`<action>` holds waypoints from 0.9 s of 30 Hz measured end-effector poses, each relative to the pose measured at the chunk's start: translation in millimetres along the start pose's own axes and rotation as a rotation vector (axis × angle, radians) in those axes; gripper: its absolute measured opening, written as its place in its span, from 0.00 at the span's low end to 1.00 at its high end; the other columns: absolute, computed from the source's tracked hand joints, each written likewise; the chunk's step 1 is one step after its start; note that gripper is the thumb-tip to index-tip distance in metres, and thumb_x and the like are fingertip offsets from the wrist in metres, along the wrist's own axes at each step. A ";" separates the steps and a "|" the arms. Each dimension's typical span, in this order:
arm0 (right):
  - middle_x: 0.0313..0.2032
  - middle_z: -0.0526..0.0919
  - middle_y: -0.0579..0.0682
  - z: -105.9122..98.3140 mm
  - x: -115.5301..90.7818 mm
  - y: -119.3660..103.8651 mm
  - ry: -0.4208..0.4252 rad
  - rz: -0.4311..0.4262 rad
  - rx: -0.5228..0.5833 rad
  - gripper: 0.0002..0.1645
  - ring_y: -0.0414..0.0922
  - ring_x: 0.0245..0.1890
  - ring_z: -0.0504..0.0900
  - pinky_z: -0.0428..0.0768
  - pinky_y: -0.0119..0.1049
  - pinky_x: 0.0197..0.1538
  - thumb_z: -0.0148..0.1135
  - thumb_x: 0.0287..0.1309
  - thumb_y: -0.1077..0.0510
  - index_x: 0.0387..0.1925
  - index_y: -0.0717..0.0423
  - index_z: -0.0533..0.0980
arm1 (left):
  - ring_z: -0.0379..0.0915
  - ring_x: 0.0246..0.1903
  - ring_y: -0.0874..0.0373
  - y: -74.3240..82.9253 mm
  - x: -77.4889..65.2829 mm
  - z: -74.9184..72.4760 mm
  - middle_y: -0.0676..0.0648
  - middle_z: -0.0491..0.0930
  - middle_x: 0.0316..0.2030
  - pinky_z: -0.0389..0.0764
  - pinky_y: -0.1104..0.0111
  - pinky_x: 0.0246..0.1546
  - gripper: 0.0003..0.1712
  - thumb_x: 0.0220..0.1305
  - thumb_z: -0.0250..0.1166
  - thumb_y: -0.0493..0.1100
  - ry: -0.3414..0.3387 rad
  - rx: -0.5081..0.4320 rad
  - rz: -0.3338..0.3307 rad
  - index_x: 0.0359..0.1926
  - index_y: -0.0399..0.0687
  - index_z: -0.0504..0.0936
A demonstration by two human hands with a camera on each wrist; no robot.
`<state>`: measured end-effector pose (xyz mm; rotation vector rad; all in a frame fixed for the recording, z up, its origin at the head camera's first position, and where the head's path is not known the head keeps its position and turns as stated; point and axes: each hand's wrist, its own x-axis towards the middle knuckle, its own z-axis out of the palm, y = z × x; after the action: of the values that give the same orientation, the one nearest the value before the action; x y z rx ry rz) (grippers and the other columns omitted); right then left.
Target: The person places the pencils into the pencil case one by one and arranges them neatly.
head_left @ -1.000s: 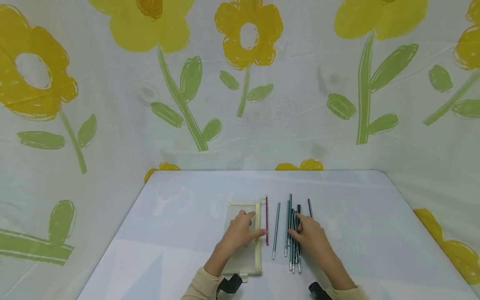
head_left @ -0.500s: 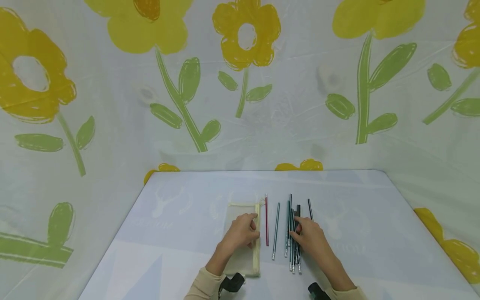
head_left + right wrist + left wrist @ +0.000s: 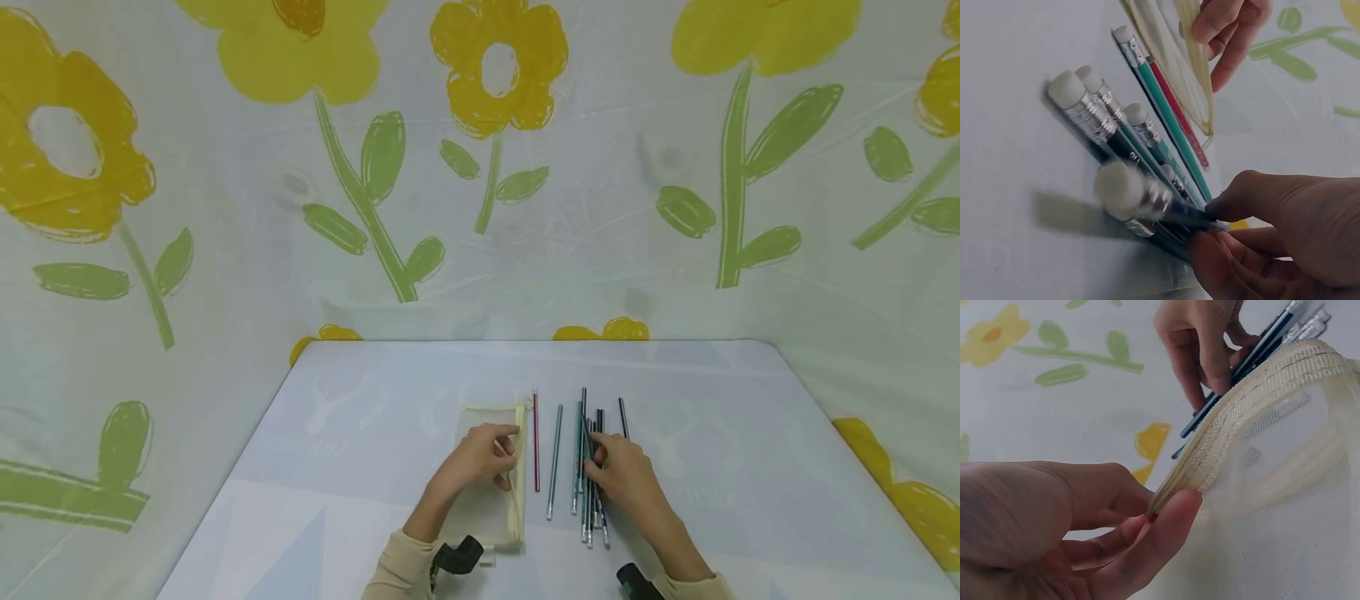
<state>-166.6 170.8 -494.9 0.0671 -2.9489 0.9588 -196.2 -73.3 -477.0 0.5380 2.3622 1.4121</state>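
My left hand [image 3: 478, 457] pinches the cream zip edge of a see-through mesh pencil pouch [image 3: 480, 525], between thumb and fingers. In the left wrist view the edge of the pouch [image 3: 1272, 381] is lifted and bowed. My right hand [image 3: 626, 473] pinches a dark pencil [image 3: 1159, 203] with a white eraser, its eraser end raised above the others. Under and beside that hand lies a bunch of dark and teal pencils [image 3: 587, 508], erasers toward me. My right fingers hide part of the bunch.
Between pouch and bunch lie a red pencil [image 3: 536, 450] and a lone teal pencil [image 3: 555, 467]. Another dark pencil [image 3: 623, 417] lies right of the bunch, partly behind my hand. The pale table [image 3: 337, 475] meets a flower-printed curtain [image 3: 600, 208] at its back edge.
My left hand has gone from spread fingers over the pouch to pinching its zip edge, which is now lifted. My right hand stays at the bunch, now with a pencil raised slightly.
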 end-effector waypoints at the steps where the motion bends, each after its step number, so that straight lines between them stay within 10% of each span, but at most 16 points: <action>1: 0.27 0.76 0.48 -0.3 0.8 0.1 0.003 -0.003 0.001 0.28 0.38 0.19 0.69 0.69 0.26 0.16 0.66 0.54 0.63 0.57 0.70 0.75 | 0.78 0.21 0.56 0.0 0.3 -1.1 0.41 0.76 0.34 0.88 0.66 0.20 0.33 0.56 0.56 0.24 -0.008 -0.011 0.008 0.66 0.26 0.68; 27: 0.33 0.84 0.53 -2.2 27.4 -22.8 0.026 0.028 0.270 0.25 0.38 0.14 0.77 0.80 0.26 0.17 0.57 0.58 0.64 0.58 0.63 0.77 | 0.80 0.34 0.48 -4.6 -0.3 -22.0 0.35 0.74 0.44 0.91 0.61 0.31 0.28 0.67 0.55 0.28 0.046 -0.136 0.029 0.68 0.35 0.68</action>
<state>-192.7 152.9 -478.3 0.0215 -2.7843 1.3447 -206.8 -92.2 -471.2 0.5091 2.2803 1.6005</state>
